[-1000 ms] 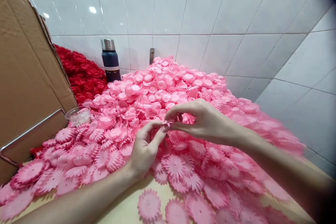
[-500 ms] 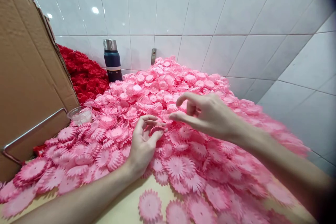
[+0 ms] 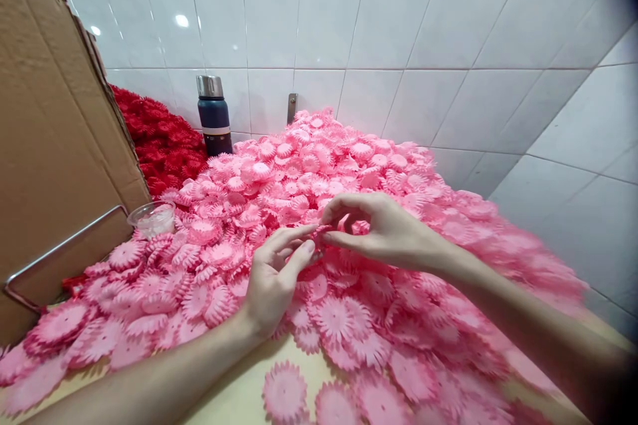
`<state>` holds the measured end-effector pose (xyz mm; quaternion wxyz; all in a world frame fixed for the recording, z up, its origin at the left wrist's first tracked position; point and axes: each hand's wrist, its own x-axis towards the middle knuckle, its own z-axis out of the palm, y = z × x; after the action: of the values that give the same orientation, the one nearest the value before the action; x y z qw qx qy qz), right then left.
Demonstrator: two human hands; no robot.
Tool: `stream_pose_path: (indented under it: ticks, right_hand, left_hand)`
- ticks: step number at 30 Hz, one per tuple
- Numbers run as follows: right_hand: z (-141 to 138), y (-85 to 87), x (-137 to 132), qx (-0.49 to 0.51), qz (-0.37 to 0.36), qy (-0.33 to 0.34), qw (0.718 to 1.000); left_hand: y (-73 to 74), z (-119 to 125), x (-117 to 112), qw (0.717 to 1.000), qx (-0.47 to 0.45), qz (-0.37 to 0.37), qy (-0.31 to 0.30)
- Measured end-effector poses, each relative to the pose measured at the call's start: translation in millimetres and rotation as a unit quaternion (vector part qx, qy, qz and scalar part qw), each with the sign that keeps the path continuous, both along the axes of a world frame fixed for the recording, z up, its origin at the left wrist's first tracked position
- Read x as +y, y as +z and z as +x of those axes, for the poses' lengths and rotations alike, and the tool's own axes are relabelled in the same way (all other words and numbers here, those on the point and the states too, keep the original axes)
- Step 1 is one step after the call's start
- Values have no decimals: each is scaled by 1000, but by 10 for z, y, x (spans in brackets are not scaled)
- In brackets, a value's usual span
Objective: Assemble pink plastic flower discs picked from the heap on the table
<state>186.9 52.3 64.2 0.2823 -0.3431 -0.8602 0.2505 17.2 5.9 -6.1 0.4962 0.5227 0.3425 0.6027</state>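
My left hand (image 3: 274,272) is closed, its thumb and fingers pinching a small pink scalloped petal disc (image 3: 320,231), mostly hidden by the fingertips. From the right, my right hand (image 3: 381,229) brings its thumb and index finger around the disc's other edge. The fingertips of both hands almost meet there. Below and around them spreads a big heap of pink fringed petal discs (image 3: 333,319), many with a tiny hole in the centre.
A cardboard box (image 3: 60,146) stands at the left, with a bent metal rod (image 3: 64,246) before it. Near it are a clear plastic cup (image 3: 152,218), a dark blue bottle (image 3: 215,116) and a red petal pile (image 3: 159,136). White tiles (image 3: 329,13) form the wall behind.
My right hand has moved left and slightly down, from apart to the left fingertips, and its thumb and index finger have closed in. The left hand has hardly moved.
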Motion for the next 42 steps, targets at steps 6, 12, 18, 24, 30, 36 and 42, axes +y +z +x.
stream_pose_path:
  ticks: [6, 12, 18, 24, 30, 36, 42]
  right_hand:
    - [-20, -31, -17, 12, -44, 27, 999]
    - [-14, -28, -38, 15, -40, 30, 999]
    - [-39, -37, -63, 40, -31, 32, 998]
    - [-68, -52, -61, -38, 26, 50, 998]
    - [-65, -80, -58, -137, 119, 17, 983]
    - [11, -23, -27, -118, 47, 72, 989]
    - [47, 18, -1, -133, 133, 87, 978]
  left_hand:
    - [-14, 13, 11, 1000, -17, 1, -5]
    - [-48, -15, 4, 999, -26, -16, -35]
    - [-6, 2, -29, 998, 25, 13, -56]
    - [-23, 19, -3, 998, 38, 19, -51]
    - [-48, 7, 31, 998, 48, 13, -39]
    - [-13, -3, 13, 998, 59, 11, -15]
    - [-12, 10, 16, 998, 66, 0, -5]
